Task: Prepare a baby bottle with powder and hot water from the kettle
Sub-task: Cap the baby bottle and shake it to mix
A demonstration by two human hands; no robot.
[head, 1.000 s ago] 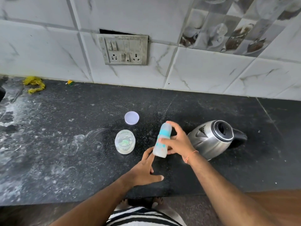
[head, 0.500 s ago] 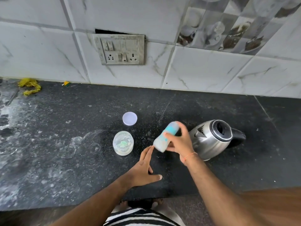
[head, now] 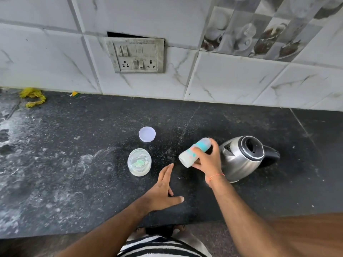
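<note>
Tipping further than a moment ago, the baby bottle now lies nearly sideways above the counter, just left of the kettle, in the head view. The right hand grips it, likely shaking the mix, while the left hand hovers flat-fingered and empty. It looks milky white, teal-marked, capped.

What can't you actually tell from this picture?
- Head view: the tilted white baby bottle with blue print is motion-blurred; the right hand covers its middle, so its fill level is unreadable.
- The steel kettle: its dark lid hides any water.
- The green thing inside the clear open jar is too small to identify.
</note>
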